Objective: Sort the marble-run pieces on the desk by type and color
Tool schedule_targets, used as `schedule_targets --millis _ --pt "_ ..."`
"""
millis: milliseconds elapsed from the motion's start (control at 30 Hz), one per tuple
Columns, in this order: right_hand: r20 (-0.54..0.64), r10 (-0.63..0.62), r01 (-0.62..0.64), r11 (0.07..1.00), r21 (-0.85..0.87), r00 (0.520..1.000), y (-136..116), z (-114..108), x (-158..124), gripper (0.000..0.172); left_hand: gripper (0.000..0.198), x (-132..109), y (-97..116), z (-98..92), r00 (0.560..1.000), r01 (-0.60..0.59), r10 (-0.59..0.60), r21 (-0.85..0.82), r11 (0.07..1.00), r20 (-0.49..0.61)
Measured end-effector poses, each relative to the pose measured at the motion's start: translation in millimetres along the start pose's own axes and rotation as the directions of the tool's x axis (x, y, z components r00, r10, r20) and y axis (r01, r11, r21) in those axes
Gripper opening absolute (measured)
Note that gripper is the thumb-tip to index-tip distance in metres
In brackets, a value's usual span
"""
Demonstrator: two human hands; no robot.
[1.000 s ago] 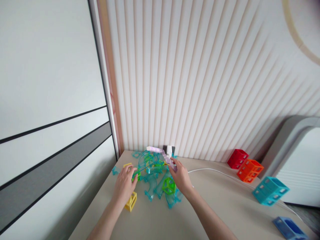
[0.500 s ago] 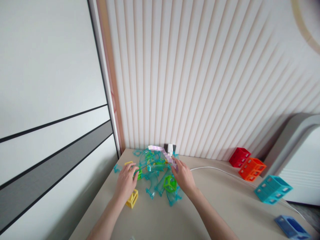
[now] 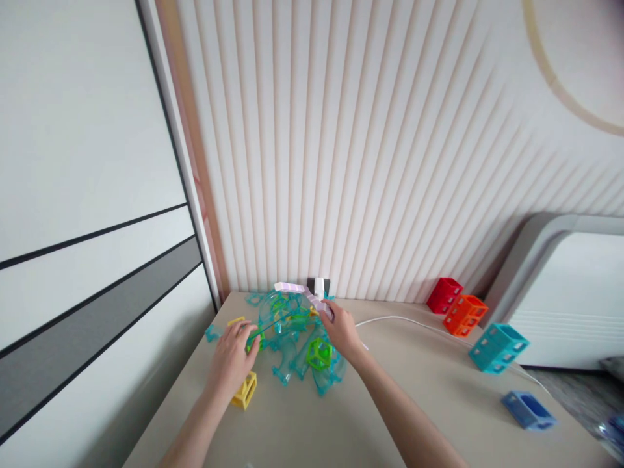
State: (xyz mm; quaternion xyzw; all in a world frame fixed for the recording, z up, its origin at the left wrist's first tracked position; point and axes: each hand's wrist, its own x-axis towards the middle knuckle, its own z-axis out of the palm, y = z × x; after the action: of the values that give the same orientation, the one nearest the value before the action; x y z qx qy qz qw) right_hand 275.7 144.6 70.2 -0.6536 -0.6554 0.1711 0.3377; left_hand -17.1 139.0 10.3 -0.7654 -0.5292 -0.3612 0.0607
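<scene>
My left hand [image 3: 231, 356] has its fingers closed on one end of a translucent teal track piece [image 3: 271, 322], whose thin edge slants up to the right. My right hand [image 3: 342, 330] pinches the lower end of a pale lilac, banded strip [image 3: 291, 288] that bends over the back of the pile. Beneath and between both hands lies a heap of clear teal curved pieces [image 3: 287, 356]. A green open-frame block [image 3: 319, 353] rests on the heap's front. Close to my left wrist stands a yellow open-frame block [image 3: 245, 390]. Some fingertips are hidden.
Red [image 3: 444, 295], orange [image 3: 465, 315] and teal [image 3: 498, 348] block frames stand at the right, with a blue one [image 3: 528, 410] nearer. A white cable [image 3: 390, 317] runs from a plug [image 3: 319, 287] at the ribbed wall. A white cabinet [image 3: 97, 364] flanks the table's left.
My view has turned slightly right, so everything sits farther left in the picture. Both hands keep their holds over the heap, with the right hand's grip on the lilac strip little changed.
</scene>
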Motion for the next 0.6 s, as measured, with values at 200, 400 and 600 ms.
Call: schedule_targets --millis 200,400,600 --pt "-0.067 0.042 -0.030 0.984 0.177 0.997 -14 -13 -10 0.039 0.030 1 3 -6.2 0.999 -0.005 0.006 0.025 1.000 -0.033" --pt "-0.125 0.034 0.017 0.922 0.387 0.991 -26 -38 -25 0.041 0.039 11 9 -16.1 0.994 0.034 -0.045 -0.107 0.994 -0.099" --pt "-0.035 -0.018 0.036 0.779 0.626 0.999 -49 -70 -30 0.045 0.058 60 67 -43.8 0.983 0.170 -0.182 -0.499 0.850 0.024"
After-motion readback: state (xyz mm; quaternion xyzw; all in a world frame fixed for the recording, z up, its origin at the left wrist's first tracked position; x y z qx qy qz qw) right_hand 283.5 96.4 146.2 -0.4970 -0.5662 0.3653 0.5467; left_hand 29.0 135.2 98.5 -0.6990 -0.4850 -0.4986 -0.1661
